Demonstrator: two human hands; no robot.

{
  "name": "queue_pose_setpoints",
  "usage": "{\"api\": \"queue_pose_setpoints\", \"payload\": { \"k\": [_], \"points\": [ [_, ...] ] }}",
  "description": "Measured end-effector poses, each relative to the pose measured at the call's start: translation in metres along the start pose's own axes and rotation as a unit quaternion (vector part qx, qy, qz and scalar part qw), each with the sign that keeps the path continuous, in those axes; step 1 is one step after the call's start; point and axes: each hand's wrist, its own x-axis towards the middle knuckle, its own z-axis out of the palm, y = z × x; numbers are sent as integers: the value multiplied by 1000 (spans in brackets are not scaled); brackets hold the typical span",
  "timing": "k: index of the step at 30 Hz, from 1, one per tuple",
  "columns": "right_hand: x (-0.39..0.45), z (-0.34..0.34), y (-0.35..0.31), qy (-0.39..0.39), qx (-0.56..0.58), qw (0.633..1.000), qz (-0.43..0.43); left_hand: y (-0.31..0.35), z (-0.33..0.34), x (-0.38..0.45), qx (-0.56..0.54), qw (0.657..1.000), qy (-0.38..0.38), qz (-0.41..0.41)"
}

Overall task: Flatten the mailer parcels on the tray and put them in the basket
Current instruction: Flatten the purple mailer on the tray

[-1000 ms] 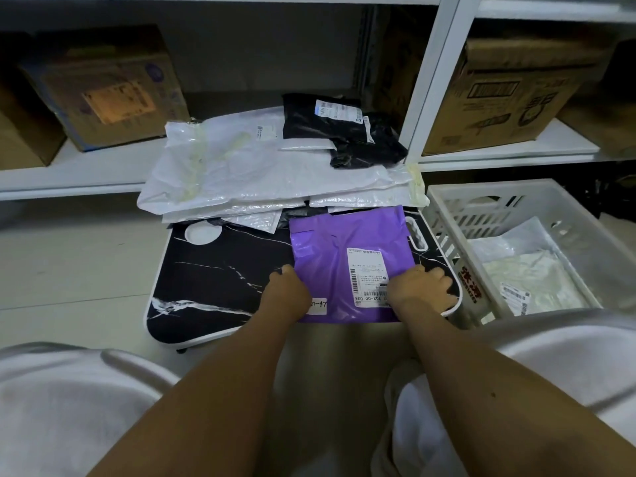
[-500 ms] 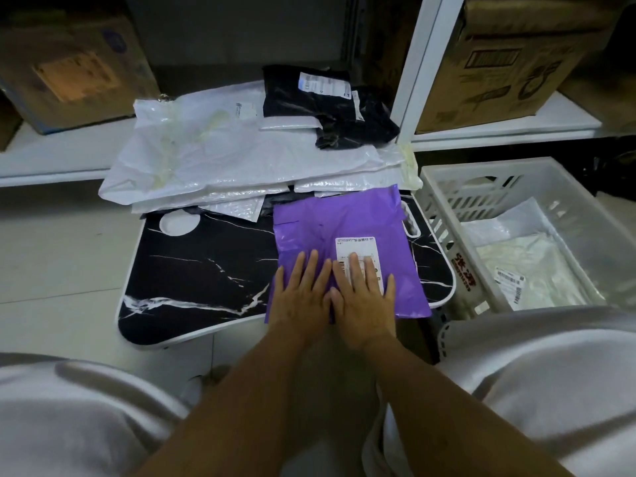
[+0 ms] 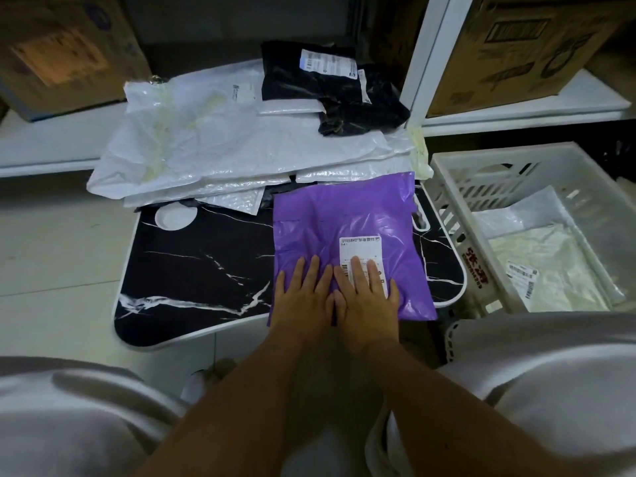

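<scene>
Purple mailer [image 3: 347,228] lies flat on right half of black marble-pattern tray [image 3: 199,270], near edge overhanging the tray's front rim. Left hand [image 3: 303,297] and right hand [image 3: 368,297] both rest palm-down on its near part, side by side and touching, fingers straight and spread, gripping nothing. Right fingers [image 3: 358,273] cover lower part of white label [image 3: 361,251]. Pile of white mailers [image 3: 241,149] sits across tray's far edge, partly on the shelf; black mailers [image 3: 330,84] on top of pile, far right. White slatted basket [image 3: 457,201] stands just right of tray, holding a white mailer [image 3: 540,270] with a barcode label. Cardboard boxes [image 3: 516,46] on shelves behind.
</scene>
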Motion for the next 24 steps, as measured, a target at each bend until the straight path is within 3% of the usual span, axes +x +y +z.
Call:
{"api": "queue_pose_setpoints", "payload": {
  "k": [3,7,12,16,24],
  "points": [
    [7,-11,-4,21,1,1000,3,3,-5,4,-37,999,36,-19],
    [37,-34,-3,147,-23,989,-24,12,-24,18,-37,993,105,-23],
    [53,-41,16,14,-48,999,16,17,-22,36,-12,992,124,-33],
    [58,-25,19,-63,-7,998,31,6,-12,43,-30,999,26,-29],
    [61,-31,19,-79,-9,996,34,3,-17,48,-43,998,-5,-35]
  ]
}}
